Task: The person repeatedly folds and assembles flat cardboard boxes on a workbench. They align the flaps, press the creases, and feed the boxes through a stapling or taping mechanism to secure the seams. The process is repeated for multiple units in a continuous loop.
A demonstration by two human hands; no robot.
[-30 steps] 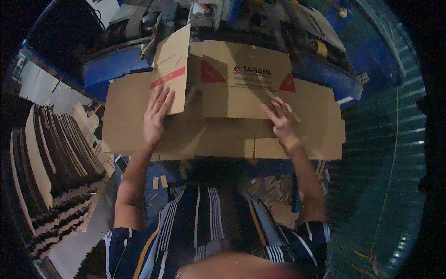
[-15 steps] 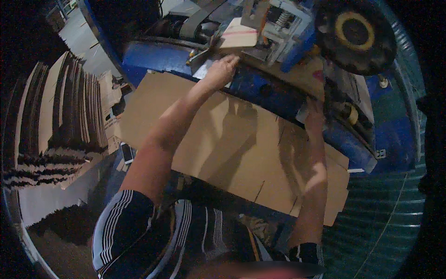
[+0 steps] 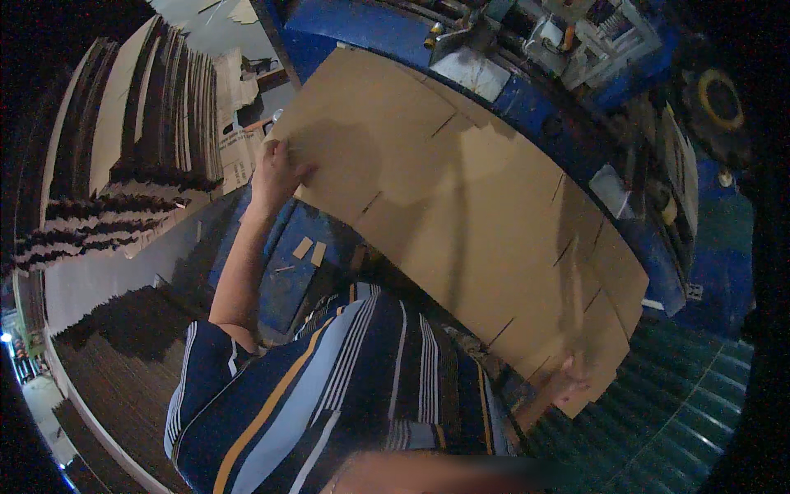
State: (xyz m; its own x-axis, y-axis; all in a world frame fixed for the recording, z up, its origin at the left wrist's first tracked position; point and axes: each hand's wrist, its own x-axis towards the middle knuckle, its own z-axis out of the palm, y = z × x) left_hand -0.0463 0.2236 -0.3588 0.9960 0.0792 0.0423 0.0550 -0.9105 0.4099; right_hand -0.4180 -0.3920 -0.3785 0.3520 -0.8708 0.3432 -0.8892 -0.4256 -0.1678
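Note:
A large flat brown cardboard sheet (image 3: 461, 206) with short slits along its long edges lies slantwise before me, against the blue machine bed. At its left end, my left hand (image 3: 276, 177) grips the edge, the thumb apart from the fingers. My right hand (image 3: 566, 380) is closed at the near right edge, its fingers slightly blurred and partly over the board. Beyond the sheet, a blue machine (image 3: 568, 136) carries a metal head (image 3: 609, 49) and a pale flat plate (image 3: 471, 76).
Stacked cardboard sheets (image 3: 140, 107) stand at the far left, with another dark stack (image 3: 123, 337) nearer. Small cardboard scraps (image 3: 311, 250) rest on a blue surface below my left hand. A round black wheel (image 3: 716, 99) is at the far right, above green corrugated sheeting (image 3: 675, 395).
Both hands have left the machine's edge and come back to the sheet, the left at its left end, the right at its near right edge. The view has shifted; a cream block no longer shows.

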